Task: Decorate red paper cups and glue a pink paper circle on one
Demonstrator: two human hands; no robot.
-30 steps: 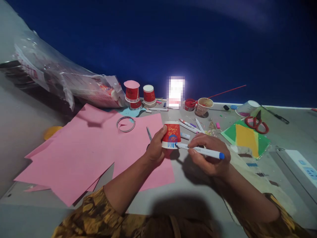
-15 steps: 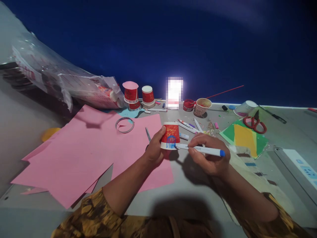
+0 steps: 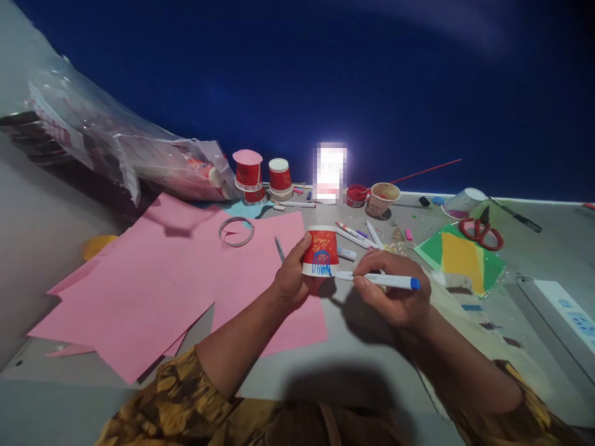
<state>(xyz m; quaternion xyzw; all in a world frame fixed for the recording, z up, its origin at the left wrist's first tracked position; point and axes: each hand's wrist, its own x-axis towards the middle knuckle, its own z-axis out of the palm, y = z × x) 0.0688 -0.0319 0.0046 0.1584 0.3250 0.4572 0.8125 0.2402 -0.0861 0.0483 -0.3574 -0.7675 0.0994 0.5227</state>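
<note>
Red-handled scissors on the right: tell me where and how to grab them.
Take the red-handled scissors by their red loops, probably best coming from the near side with the right hand once its marker is down. The loops lie nearer you, and the dark blades point away, toward the wall.

The single head view is taken from a camera worn on my head, facing forward and down across the table (image 3: 274, 381), with my sleeves and forearms entering at the bottom edge and both hands, the left (image 3: 292, 275) and the right (image 3: 395, 288), near the centre at close range. The far edge of the table and the dark blue surface (image 3: 279, 74) behind it fill the upper part, farther from the lens. No second view exists, so my hands and the table are covered from this one angle only.
</note>
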